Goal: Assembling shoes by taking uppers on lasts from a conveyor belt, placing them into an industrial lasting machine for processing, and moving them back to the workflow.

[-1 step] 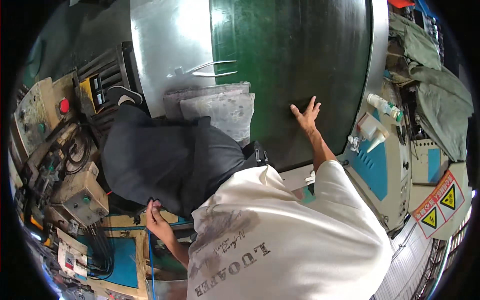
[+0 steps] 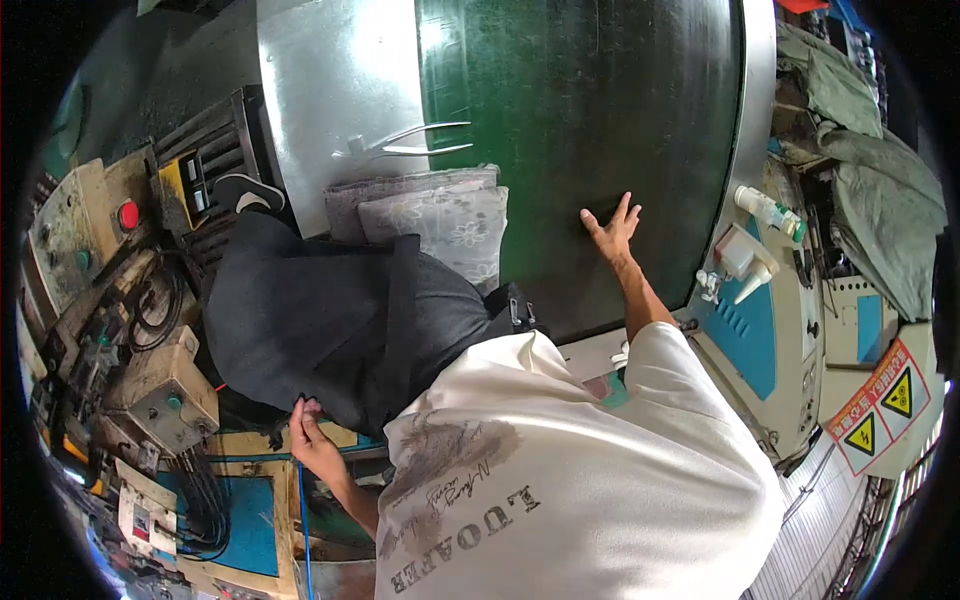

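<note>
My right hand (image 2: 612, 233) rests with spread fingers on the dark green, shiny flat surface (image 2: 580, 110) and has nothing in it. At lower left, my left hand (image 2: 312, 440) is closed, fingertips together beside the edge of the black cloth (image 2: 300, 310) over my legs. A bit of black shows at those fingertips, too small to make out. Grey sheets with a pale flower pattern (image 2: 440, 225) lie stacked at the surface's near left edge. Just beyond them is a slim metal tool with two prongs (image 2: 425, 150), resting across the bare metal plate (image 2: 335, 80).
On the left stand control boxes, one with a red push button (image 2: 128, 214), among dark cables (image 2: 205, 515). To the right, a clear bottle with a green cap (image 2: 770, 215) and a white nozzle bottle (image 2: 757, 280) lie by a blue-and-cream machine housing (image 2: 750, 340). Grey-green cloth (image 2: 880, 200) hangs behind.
</note>
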The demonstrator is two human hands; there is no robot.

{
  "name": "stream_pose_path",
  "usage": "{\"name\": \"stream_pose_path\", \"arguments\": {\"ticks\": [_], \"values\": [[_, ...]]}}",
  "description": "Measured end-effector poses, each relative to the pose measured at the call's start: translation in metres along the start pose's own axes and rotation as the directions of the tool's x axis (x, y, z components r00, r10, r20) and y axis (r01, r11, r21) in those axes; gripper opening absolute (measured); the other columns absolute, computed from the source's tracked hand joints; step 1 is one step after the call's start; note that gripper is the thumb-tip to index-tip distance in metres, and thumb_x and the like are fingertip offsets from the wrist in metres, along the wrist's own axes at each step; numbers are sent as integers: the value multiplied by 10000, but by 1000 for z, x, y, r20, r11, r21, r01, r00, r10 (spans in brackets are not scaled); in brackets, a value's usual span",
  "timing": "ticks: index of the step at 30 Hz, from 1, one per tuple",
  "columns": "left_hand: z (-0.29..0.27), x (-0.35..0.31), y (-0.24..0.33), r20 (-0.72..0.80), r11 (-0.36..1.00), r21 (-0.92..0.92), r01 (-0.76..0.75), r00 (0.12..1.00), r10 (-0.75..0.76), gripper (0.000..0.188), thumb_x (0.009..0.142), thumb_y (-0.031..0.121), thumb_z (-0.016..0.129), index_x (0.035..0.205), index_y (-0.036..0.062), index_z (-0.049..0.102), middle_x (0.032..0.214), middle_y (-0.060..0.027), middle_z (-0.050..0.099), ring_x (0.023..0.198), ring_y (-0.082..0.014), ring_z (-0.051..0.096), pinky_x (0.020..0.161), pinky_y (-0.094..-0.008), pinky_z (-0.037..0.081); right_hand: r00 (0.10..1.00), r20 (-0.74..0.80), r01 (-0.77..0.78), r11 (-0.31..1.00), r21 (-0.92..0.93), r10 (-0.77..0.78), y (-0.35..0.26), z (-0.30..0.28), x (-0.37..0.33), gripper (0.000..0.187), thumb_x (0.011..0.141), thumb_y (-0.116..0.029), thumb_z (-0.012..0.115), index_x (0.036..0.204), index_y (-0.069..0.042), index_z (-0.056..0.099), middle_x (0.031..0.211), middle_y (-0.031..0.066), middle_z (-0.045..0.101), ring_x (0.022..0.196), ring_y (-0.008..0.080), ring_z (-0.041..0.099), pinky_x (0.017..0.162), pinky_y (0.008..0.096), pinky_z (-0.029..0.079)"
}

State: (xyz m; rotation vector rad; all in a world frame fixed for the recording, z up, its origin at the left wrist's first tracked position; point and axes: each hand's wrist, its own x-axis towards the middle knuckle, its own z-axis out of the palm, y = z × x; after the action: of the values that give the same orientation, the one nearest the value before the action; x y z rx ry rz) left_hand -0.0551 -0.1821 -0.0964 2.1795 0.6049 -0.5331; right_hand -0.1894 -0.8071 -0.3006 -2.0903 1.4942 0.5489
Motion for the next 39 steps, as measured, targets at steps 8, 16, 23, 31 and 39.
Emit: {"name": "stream_pose_path", "arguments": {"ticks": [8,16,23,31,39], "values": [[6,41,14,1,999,13,-53,999,53,264,1116,78,518,1250,-66,695,1107,-152,764,1026,-219,725,967,-361,569,1000,-26,-6,997,-72,4,-14,-10,7,1234,863,-654,810,1727,-107,120,1727,389,26,1591,586,109,1284,654,208],[-30,61,20,-67,985,77,-157,984,162,318,1144,109,486,1344,-75,651,1172,-181,749,1075,-256,735,988,-384,579,853,-200,458,875,-156,-482,-174,-146,214,904,905,-373,842,1578,62,424,1532,324,547,1452,414,527,1193,460,441],[-68,1,-77,-274,993,119,27,962,7,290,1126,37,476,1326,-96,639,1124,-178,731,1048,-235,704,997,-384,560,694,-268,535,728,-428,-668,-333,-251,328,989,866,-342,845,1657,-74,316,1546,346,510,1486,516,422,1239,540,365],[-72,-120,-219,-387,865,-379,328,793,-470,238,1023,58,562,1099,-80,741,956,-167,727,867,-278,682,846,-408,563,874,-188,395,881,-262,-448,-375,-206,344,1057,753,-468,906,1631,-167,401,1496,291,593,1410,502,528,1204,529,400],[-80,-46,-159,-467,955,112,275,863,-193,216,975,-51,542,1102,-111,707,983,-233,738,935,-314,738,842,-411,572,868,-211,472,879,63,-450,-344,-144,246,738,736,-352,757,1292,118,639,1160,319,744,1115,437,737,984,477,548]]}}
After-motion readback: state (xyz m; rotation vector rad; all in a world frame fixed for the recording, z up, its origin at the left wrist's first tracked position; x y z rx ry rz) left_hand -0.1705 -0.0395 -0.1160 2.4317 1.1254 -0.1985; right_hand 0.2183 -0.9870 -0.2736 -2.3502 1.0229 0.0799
